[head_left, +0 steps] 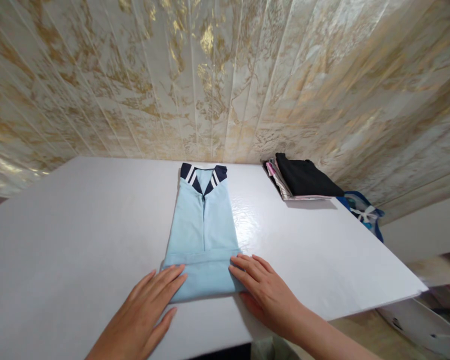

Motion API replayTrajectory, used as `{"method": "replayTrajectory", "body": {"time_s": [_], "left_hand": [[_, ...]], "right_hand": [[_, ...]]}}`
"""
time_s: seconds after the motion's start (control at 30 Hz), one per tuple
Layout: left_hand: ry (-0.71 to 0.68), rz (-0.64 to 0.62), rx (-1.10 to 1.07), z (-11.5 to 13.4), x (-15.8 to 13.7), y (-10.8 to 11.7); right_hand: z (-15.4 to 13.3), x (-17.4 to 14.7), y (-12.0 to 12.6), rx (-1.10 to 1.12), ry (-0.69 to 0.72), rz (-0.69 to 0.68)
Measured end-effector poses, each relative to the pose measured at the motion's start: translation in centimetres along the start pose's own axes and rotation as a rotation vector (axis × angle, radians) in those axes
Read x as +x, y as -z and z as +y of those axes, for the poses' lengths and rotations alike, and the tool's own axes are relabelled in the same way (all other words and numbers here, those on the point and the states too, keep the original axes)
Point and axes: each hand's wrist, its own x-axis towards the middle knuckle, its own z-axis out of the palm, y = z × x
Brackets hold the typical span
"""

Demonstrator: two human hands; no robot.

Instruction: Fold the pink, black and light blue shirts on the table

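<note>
A light blue shirt (187, 220) with a dark navy, white-striped collar lies on the table, its sides tucked into a narrow strip. The collar points toward the wall, and the bottom end is folded up into a flat band. My left hand (146, 305) rests on the band's left end, fingers stretched out and the thumb on the table side. On the band's right end lies my right hand (264, 290), fingers flat and its thumb by the lower edge.
A stack of folded clothes (303, 177), black on top, sits at the back right of the white table (78, 240). A blue-edged bag (363, 212) is beyond the table's right edge. The gold-patterned wall covering (195, 90) rises behind.
</note>
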Motion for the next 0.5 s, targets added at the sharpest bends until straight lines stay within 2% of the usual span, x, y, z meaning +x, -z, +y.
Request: {"method": "replayTrajectory", "body": {"time_s": [0.13,0.2,0.37,0.5], "left_hand": [[0.092,0.053,-0.051,-0.4,0.4,-0.3],[0.130,0.069,-0.071,-0.3,0.8,-0.5],[0.096,0.073,0.014,0.4,0.8,-1.0],[0.131,0.167,0.104,1.2,1.2,-2.0]], "right_hand": [[0.0,0.7,-1.3,-0.020,0.027,0.176],[0.0,1.2,-1.5,-0.014,0.035,0.223],[0.2,2.2,-1.2,0.015,0.025,0.242],[0.0,3.0,-0.6,0.044,-0.047,0.195]]}}
